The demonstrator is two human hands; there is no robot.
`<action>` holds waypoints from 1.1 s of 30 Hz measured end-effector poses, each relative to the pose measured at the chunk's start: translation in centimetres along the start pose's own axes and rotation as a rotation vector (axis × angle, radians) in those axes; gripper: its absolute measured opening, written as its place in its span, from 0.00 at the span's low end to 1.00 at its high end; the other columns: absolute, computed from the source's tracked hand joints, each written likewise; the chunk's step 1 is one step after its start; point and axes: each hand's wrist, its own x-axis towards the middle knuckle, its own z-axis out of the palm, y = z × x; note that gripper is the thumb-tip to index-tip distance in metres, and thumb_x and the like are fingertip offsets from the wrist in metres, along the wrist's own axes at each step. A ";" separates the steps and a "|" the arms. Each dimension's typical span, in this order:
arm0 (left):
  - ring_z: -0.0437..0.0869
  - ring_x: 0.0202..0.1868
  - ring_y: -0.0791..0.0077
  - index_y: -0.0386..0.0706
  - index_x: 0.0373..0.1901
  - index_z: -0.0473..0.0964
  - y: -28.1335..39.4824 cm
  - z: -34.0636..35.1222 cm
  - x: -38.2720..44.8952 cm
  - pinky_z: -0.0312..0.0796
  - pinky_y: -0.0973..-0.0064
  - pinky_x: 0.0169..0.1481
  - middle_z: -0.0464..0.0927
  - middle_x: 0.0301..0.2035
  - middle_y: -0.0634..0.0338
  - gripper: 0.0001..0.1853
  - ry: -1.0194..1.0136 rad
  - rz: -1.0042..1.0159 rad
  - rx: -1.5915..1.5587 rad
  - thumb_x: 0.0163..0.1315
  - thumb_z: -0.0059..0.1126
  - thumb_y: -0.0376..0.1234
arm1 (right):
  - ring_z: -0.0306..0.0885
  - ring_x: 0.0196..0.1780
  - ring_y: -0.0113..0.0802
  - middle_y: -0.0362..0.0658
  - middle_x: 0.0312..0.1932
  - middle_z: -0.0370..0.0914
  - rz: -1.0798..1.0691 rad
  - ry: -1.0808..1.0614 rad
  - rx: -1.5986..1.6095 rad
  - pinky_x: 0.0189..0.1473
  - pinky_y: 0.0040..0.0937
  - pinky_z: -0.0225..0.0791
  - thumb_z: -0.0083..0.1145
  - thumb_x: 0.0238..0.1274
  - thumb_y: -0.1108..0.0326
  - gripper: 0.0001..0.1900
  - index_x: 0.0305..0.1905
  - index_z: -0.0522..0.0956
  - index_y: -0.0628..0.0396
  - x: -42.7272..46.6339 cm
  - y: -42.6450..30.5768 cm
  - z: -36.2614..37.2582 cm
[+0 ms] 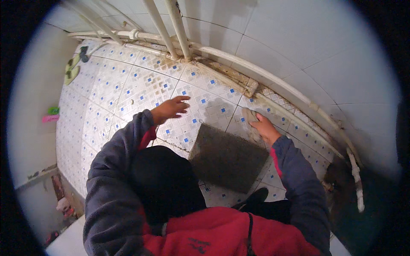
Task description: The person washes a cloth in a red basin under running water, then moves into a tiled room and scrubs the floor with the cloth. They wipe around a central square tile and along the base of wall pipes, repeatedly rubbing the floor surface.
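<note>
My left hand [172, 109] is held over the patterned tile floor [134, 83], fingers apart with nothing in them. My right hand [265, 127] grips a crumpled beige-grey rag [249, 117] close to the floor, near the pipes along the wall. Between my hands and my knees lies a dark, flat square piece [229, 158]; whether it is a mat or a slab cannot be told. A damp-looking grey patch [215, 107] marks the tiles just beyond its far edge.
Cream pipes [253, 68] run low along the white tiled wall [272, 38], and upright pipes [176, 28] rise from them. Brown grime [221, 68] lines the wall's foot. Pale green slippers [72, 72] sit far left. A dark shoe [258, 195] shows beside the square piece.
</note>
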 end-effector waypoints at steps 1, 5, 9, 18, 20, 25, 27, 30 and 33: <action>0.72 0.62 0.61 0.52 0.72 0.56 1.7 1.8 0.4 0.67 0.60 0.64 0.62 0.67 0.55 0.36 -0.049 -0.085 -0.096 0.65 0.58 0.49 | 0.76 0.53 0.34 0.46 0.50 0.78 0.074 -0.043 0.273 0.54 0.35 0.71 0.57 0.60 0.72 0.23 0.61 0.72 0.59 -0.5 -2.0 1.4; 0.64 0.66 0.51 0.63 0.77 0.37 3.5 4.2 1.9 0.65 0.53 0.64 0.54 0.70 0.53 0.49 -0.284 -0.051 -0.264 0.63 0.58 0.58 | 0.75 0.53 0.32 0.44 0.55 0.74 -0.025 -0.021 0.595 0.54 0.31 0.70 0.56 0.67 0.68 0.26 0.67 0.64 0.60 0.7 -6.6 9.1; 0.69 0.63 0.62 0.53 0.75 0.48 1.8 3.0 5.1 0.67 0.61 0.63 0.65 0.63 0.54 0.42 -0.199 0.113 -0.421 0.63 0.61 0.44 | 0.74 0.55 0.33 0.47 0.55 0.74 -0.193 -0.075 0.193 0.57 0.30 0.68 0.55 0.69 0.64 0.27 0.68 0.62 0.62 1.0 -10.0 15.2; 0.75 0.57 0.45 0.40 0.66 0.60 1.8 -3.5 6.5 0.69 0.62 0.63 0.72 0.55 0.41 0.39 0.375 0.672 0.609 0.49 0.66 0.26 | 0.70 0.63 0.33 0.45 0.59 0.74 0.015 -0.208 -0.097 0.65 0.33 0.62 0.51 0.72 0.64 0.21 0.65 0.69 0.59 -5.2 -11.0 6.3; 0.72 0.57 0.41 0.39 0.63 0.64 3.9 -3.7 7.7 0.68 0.60 0.63 0.68 0.55 0.42 0.38 0.367 0.646 0.787 0.46 0.66 0.27 | 0.69 0.64 0.33 0.46 0.60 0.73 0.067 -0.141 -0.162 0.66 0.34 0.61 0.50 0.72 0.65 0.20 0.65 0.69 0.59 -7.6 -9.1 2.9; 0.71 0.57 0.41 0.36 0.64 0.61 4.6 -4.4 14.9 0.68 0.58 0.63 0.64 0.54 0.40 0.34 0.541 0.677 1.097 0.53 0.59 0.28 | 0.71 0.61 0.32 0.43 0.58 0.73 0.198 -0.063 0.009 0.62 0.32 0.64 0.49 0.71 0.67 0.19 0.64 0.70 0.56 -11.8 -3.3 0.4; 0.71 0.57 0.40 0.35 0.65 0.60 3.3 -3.9 18.1 0.68 0.57 0.63 0.64 0.53 0.40 0.33 0.595 0.596 1.159 0.55 0.56 0.27 | 0.71 0.61 0.33 0.43 0.58 0.74 0.182 -0.072 0.002 0.63 0.33 0.63 0.49 0.70 0.68 0.20 0.64 0.70 0.57 -12.2 -2.2 0.8; 0.72 0.56 0.41 0.35 0.64 0.61 3.4 0.8 18.8 0.68 0.57 0.62 0.64 0.53 0.38 0.30 0.511 0.676 1.150 0.57 0.51 0.27 | 0.71 0.62 0.34 0.43 0.59 0.73 0.155 -0.049 0.007 0.65 0.34 0.63 0.49 0.70 0.69 0.20 0.64 0.70 0.57 -12.8 -2.5 0.5; 0.73 0.54 0.43 0.37 0.65 0.63 0.9 2.3 17.9 0.68 0.57 0.62 0.68 0.52 0.39 0.32 0.241 0.771 1.199 0.55 0.54 0.27 | 0.72 0.62 0.33 0.44 0.59 0.73 0.029 -0.050 -0.002 0.64 0.34 0.63 0.50 0.69 0.69 0.21 0.65 0.69 0.56 -10.6 -4.7 0.4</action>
